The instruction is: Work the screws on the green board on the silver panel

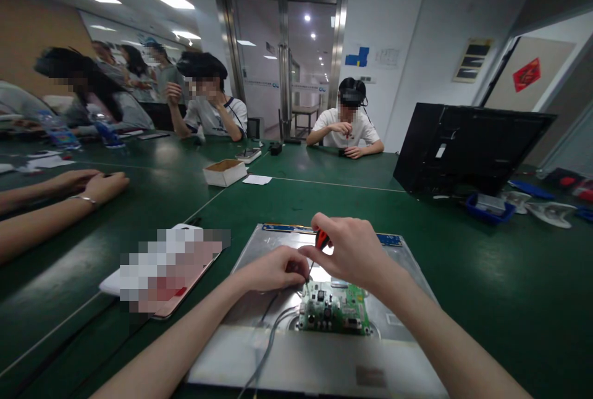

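A metal-backed panel [231, 356] lies on the green table, with a green circuit board [333, 307] on its middle. My right hand [347, 247] is closed round the red and black handle of a screwdriver [321, 239], whose shaft slants down to the board's upper left corner. At that same corner, my left hand [278, 268] has its fingers pinched together near the screwdriver's tip; what they hold, if anything, is hidden. Grey cables [271, 343] run from the board's left side to the panel's front edge.
Blurred-out phones or flat cases [162, 269] lie left of the panel. Further off are an open box [225, 173], a black monitor [472, 149] and a blue tray [490, 207]. Another person's hands [102, 188] rest at the left; people [347, 124] sit across the table [486, 263].
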A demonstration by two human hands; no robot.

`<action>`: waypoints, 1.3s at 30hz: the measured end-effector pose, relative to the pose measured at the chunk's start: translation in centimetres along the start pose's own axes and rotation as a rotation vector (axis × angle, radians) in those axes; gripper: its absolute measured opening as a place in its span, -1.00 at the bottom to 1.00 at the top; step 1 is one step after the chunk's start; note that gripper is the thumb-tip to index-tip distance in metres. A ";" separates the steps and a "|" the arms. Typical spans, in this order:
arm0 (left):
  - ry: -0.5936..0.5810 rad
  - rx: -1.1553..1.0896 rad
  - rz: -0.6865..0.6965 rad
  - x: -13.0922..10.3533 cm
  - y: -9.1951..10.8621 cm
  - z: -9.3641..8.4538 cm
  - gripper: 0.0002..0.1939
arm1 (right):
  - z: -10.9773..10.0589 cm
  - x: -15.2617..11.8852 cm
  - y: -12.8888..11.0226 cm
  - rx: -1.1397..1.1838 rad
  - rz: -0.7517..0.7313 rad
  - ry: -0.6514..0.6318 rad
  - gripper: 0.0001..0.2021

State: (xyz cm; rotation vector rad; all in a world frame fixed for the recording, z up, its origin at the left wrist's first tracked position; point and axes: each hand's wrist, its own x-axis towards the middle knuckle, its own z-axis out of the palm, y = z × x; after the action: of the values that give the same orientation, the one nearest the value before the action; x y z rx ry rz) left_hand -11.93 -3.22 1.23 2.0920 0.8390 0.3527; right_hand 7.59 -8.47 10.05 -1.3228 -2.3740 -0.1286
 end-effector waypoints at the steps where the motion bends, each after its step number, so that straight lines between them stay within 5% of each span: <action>1: 0.001 0.008 0.002 0.0 0.1 0.0 -0.92 | 0.0 0.1 0.0 -0.038 0.030 -0.008 -0.78; 7: 0.025 0.016 -0.024 -0.2 0.6 -0.1 -0.94 | -0.3 0.1 0.0 0.011 0.069 -0.045 -0.91; 12: 0.016 0.016 -0.011 -0.2 0.5 0.0 -0.91 | -0.7 -0.3 0.4 0.106 -0.049 -0.036 -0.86; 18: 0.005 0.003 -0.033 -0.1 0.5 -0.1 -0.93 | -0.5 -0.1 0.0 -0.034 0.025 -0.049 -0.73; 23: 0.006 0.011 -0.030 -0.2 0.6 0.0 -0.91 | -0.4 -0.2 -0.1 -0.036 0.007 -0.058 -0.88; 35: 0.007 0.000 -0.022 -0.2 0.7 0.0 -0.92 | -0.6 -0.1 0.1 -0.039 0.031 -0.069 -0.72; 39: 0.010 0.013 -0.021 -0.2 0.8 -0.1 -0.95 | -0.4 0.0 0.1 -0.039 0.026 -0.069 -0.87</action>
State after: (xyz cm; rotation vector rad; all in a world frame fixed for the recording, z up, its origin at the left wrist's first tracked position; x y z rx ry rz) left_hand -11.76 -3.60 1.97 2.0933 0.8704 0.3472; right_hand 7.74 -8.52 10.42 -1.3972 -2.4221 -0.1245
